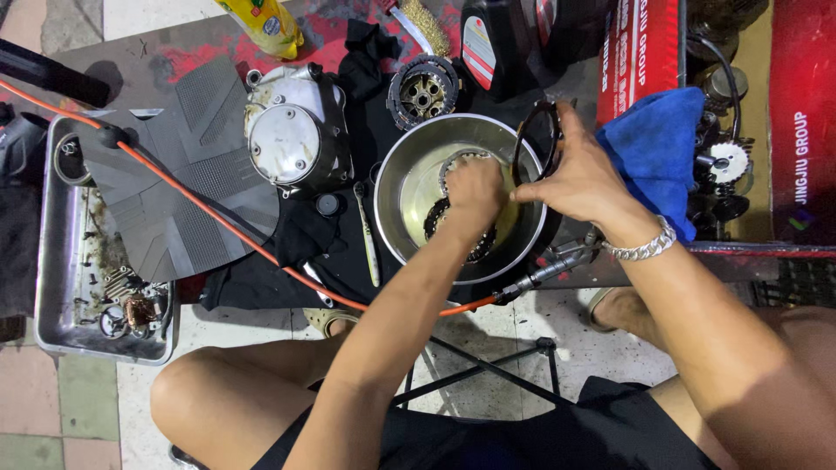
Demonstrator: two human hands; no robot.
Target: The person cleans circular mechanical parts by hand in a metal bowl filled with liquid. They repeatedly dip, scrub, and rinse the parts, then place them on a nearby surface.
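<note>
Where steel bowl [392, 165] sits, black cloth [296, 235] covers red-stained bench [187, 57]; tiled floor [52, 400] below.

Polished steel bowl [396, 165] w/ oily sheen, dull cast-metal engine cover [292, 130], matt dark friction ring [533, 139], soft blue cloth [655, 144], scuffed metal tray [48, 287], glossy orange hose [218, 218].

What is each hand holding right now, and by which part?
The right hand pinches a dark ring-shaped plate by its lower rim. The left hand grips the stacked plates in the steel bowl from above.
</note>
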